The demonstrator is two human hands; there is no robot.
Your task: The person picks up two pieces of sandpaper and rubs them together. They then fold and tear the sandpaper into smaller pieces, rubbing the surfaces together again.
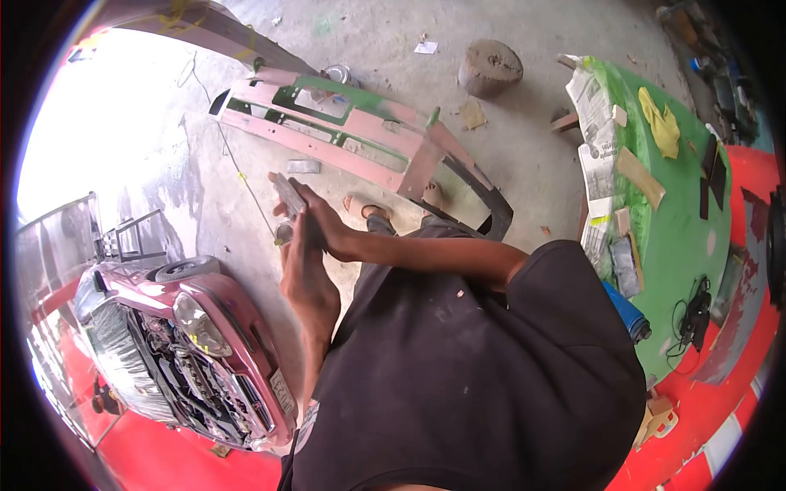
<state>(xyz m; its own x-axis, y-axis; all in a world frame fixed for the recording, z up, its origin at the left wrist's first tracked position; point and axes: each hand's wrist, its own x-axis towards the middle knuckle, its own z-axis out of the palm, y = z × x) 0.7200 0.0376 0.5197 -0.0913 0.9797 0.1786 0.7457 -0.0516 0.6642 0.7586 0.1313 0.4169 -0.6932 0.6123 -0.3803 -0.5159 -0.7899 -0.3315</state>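
Note:
My right hand (329, 228) reaches across in front of my body and is closed on a narrow grey block (289, 193), which looks like a sanding block. Fingertips show along the block's far side. Against the right hand rests my left hand (309, 282), its fingers fairly straight and pointing away from me, partly hidden where the hands overlap. Just beyond the hands, on the floor, lies a second grey block (304, 166). A pink and green car bumper (344, 147) with large openings lies past my feet, its near end black.
At the left stands a pink car (237, 327) with its engine bay exposed and plastic sheeting on it. A cord (253, 199) runs along the floor. To the right is a green panel (679, 237) with newspaper, a yellow cloth (660, 122) and tools. A round stump (490, 69) stands beyond.

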